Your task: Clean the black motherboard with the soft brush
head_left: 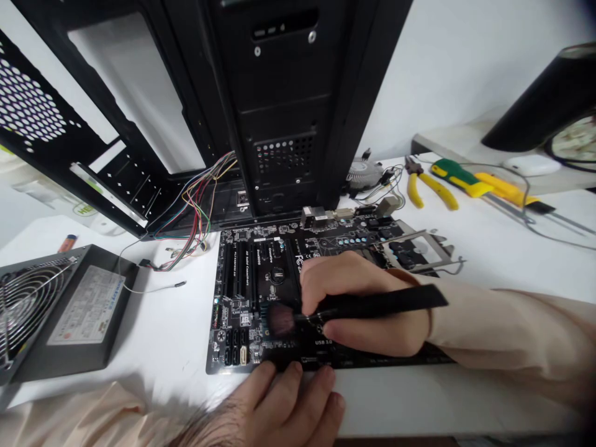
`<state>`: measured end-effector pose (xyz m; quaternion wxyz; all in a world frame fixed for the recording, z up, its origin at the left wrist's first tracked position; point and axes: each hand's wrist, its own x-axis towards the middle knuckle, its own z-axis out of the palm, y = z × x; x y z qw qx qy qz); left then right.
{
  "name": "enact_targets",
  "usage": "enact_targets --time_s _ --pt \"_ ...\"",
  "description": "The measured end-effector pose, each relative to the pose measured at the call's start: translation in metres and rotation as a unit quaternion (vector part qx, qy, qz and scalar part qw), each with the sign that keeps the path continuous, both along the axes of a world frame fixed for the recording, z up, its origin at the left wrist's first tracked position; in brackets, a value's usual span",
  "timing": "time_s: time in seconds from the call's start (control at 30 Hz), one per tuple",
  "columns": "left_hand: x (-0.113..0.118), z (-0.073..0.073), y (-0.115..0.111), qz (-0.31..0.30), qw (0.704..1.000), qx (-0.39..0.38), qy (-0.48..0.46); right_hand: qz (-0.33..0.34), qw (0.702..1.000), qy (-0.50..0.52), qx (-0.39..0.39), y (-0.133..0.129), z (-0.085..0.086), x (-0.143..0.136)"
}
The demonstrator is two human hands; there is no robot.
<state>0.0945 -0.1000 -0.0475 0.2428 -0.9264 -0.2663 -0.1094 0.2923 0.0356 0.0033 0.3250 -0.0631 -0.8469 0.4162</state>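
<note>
A black motherboard (274,248) lies flat on the white table below the standing case. My right hand (363,298) is closed round the black handle of a soft brush (382,306). The brush's dark bristles, a little blurred, are over the board's heatsink area, left of the fingers. At the board's near edge rests my left hand (293,403), palm down, with its fingers laid out and the tips touching the edge; its thumb is hidden. A metal processor bracket (428,248) stands raised on the board's right side, behind my right wrist.
Behind the board rises a black computer case (284,93), with loose coloured wires (200,205) hanging out. A power supply (79,310) sits at left. Further right lie a cooler (365,174), cutting pliers (428,183), a green-and-yellow screwdriver (460,177) and a yellow-handled tool (507,188).
</note>
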Motion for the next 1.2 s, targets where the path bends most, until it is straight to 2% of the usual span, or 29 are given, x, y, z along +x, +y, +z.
enact_targets --time_s 0.13,0.33,0.47,0.67,0.8,0.9,1.03,1.2 --pt "0.0 0.002 0.0 -0.004 1.0 -0.004 -0.003 0.054 0.998 -0.032 0.028 0.002 0.0 -0.002" --pt "0.001 0.002 0.001 -0.005 1.0 -0.001 -0.01 -0.003 0.999 -0.045 -0.027 -0.001 -0.001 0.001" --pt "0.003 0.001 0.001 0.01 1.0 -0.007 -0.029 0.01 0.996 -0.041 -0.08 -0.002 0.001 0.001" --pt "0.002 0.002 -0.001 0.004 1.0 -0.01 -0.011 0.072 0.99 -0.097 -0.074 0.003 0.003 0.002" --pt "0.002 0.003 0.0 0.003 1.0 -0.009 -0.007 0.055 0.988 -0.1 -0.105 0.004 0.006 0.003" --pt "0.002 0.004 0.001 -0.001 1.0 -0.008 -0.005 0.043 0.99 -0.099 -0.096 0.003 0.007 0.003" --pt "0.002 0.005 0.002 -0.007 1.0 -0.002 -0.011 0.054 0.99 -0.108 -0.074 0.003 0.009 0.002" --pt "0.003 0.002 0.001 0.003 1.0 -0.009 -0.024 0.065 0.984 -0.12 -0.112 0.006 0.011 0.004"
